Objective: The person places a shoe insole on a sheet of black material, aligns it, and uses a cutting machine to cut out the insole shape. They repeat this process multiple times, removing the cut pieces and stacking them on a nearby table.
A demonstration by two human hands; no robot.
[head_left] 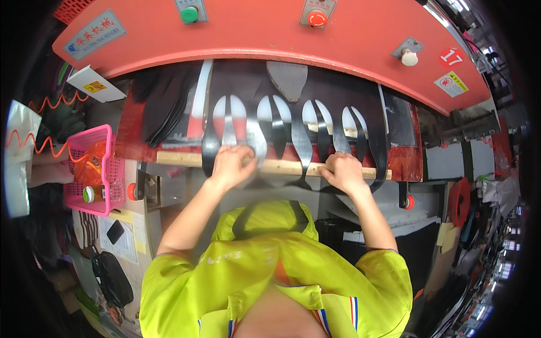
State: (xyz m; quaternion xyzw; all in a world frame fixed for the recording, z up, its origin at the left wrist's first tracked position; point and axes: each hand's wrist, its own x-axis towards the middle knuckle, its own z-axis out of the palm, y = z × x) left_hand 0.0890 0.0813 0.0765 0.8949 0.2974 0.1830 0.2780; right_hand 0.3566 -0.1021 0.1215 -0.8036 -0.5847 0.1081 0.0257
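A black sheet (pixel 301 147) with several pointed-oval cut-outs lies across the work bed, and its strips hang over the wooden bar (pixel 180 159) along the front edge. My left hand (pixel 232 166) is closed at the bar, fingers curled over a strip of the sheet left of the middle. Farther right, my right hand (pixel 344 170) also closes on the sheet's front edge against the bar. Both sets of fingertips are partly hidden. Beyond the sheet, a grey tapered piece (pixel 288 78) reaches out from under the press.
The red press beam (pixel 253 36) spans the far side, bearing a green button (pixel 189 14), a red button (pixel 317 18) and a white knob (pixel 409 57). Dark sheets (pixel 169 104) lie at the bed's left. A pink basket (pixel 116 169) and a phone (pixel 116 231) are farther left.
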